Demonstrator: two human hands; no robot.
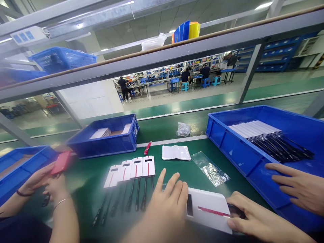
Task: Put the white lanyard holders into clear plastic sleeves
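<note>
In the head view, my right hand is closed around the black-cable end of a flat white device with a dark window and a red strip. My left hand has its fingers stretched out over the table beside the device's windowed end; whether it touches is hard to tell. Several similar white devices lie in a row left of my left hand, their black cables pointing toward me. Beyond my hands are a stack of white sleeves or cards and a clear plastic bag.
At left, a co-worker's hands hold a red item. Another person's hand rests by the right blue bin, which holds cabled devices. Other blue bins, a red cutter and crumpled plastic lie around. A shelf rail crosses overhead.
</note>
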